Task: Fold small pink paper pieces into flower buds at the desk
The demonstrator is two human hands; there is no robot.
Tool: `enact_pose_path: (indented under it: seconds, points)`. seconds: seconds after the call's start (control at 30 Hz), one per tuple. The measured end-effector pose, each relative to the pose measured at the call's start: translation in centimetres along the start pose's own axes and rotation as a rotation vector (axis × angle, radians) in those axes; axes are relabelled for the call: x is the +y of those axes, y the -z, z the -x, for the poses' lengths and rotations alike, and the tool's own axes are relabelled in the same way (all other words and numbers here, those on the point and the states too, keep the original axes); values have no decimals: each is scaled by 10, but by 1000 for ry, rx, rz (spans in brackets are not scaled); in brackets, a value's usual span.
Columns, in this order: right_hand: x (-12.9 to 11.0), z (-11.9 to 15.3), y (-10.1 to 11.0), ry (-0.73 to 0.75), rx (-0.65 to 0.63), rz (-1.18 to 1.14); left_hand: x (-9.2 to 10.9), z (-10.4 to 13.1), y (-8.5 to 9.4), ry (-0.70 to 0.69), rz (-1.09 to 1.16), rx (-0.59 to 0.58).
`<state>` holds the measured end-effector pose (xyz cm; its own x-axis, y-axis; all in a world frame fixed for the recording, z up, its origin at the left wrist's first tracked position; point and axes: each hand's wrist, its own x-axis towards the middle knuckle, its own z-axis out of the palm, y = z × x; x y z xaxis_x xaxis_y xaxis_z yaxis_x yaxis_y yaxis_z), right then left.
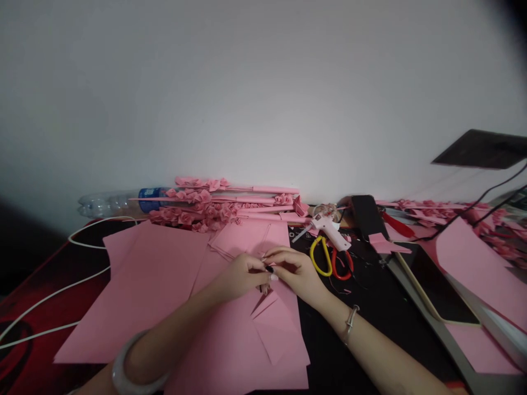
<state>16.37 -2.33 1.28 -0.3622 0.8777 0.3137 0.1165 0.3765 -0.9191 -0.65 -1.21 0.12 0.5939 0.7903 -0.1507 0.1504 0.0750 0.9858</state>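
My left hand (246,275) and my right hand (297,272) meet over the pink sheets in the middle of the desk. Both are closed, their fingertips pinched together around a small piece of pink paper (272,264), mostly covered by the fingers. Just below them a folded pink paper (276,328) rests on a large pink sheet (222,351). Behind the hands lies a stack of smaller pink papers (239,237). Scissors with one yellow and one red handle (321,257) lie to the right of my right hand, near a white glue gun (331,230).
Pink paper flowers (218,213) lie along the wall, beside a clear plastic bottle (111,203). At right are a phone (438,282), a black device (368,215) and more pink sheets (486,274). A white cable (41,299) loops at left.
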Motion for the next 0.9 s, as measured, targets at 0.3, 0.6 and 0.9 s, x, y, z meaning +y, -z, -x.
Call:
enact_pose_path:
  seconds: [0.3, 0.6, 0.9]
  points:
    - [-2, 2, 2, 55, -29, 30, 6, 2, -1, 6, 38, -52]
    - [-5, 4, 9, 110, -79, 115, 8, 0, 6, 30, 123, -70]
    - [-4, 4, 5, 35, 7, 162, 3, 0, 3, -38, 125, -51]
